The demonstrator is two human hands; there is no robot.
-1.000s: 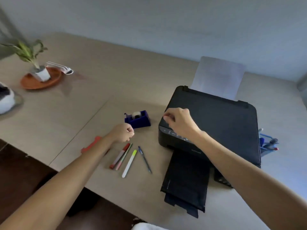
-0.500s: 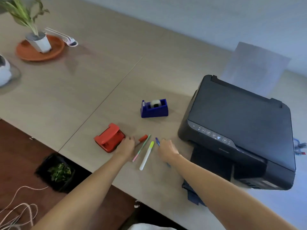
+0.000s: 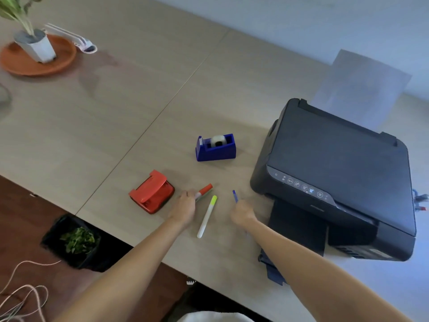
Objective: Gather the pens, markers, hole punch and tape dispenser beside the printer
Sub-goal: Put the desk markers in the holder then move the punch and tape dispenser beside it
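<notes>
A black printer (image 3: 336, 173) stands on the right of the table. To its left sits a blue tape dispenser (image 3: 216, 148), and nearer the front edge a red hole punch (image 3: 152, 191). My left hand (image 3: 185, 206) is closed around a red-capped marker (image 3: 205, 189), whose cap sticks out past my fingers. A white marker with a yellow-green cap (image 3: 206, 216) lies loose between my hands. My right hand (image 3: 242, 213) grips a blue pen (image 3: 235, 195), with only its tip showing above my fist.
The wooden table (image 3: 116, 112) carries a potted plant on an orange saucer (image 3: 38, 55) at the far left, with white utensils (image 3: 72, 38) beside it. A paper sheet (image 3: 362, 87) rises behind the printer. A black plant pot (image 3: 74, 242) and cables are on the floor.
My hands came off the printer and dropped to the pens. The left hand closed on the red-capped marker, the right on the blue pen. The camera tilted down and left.
</notes>
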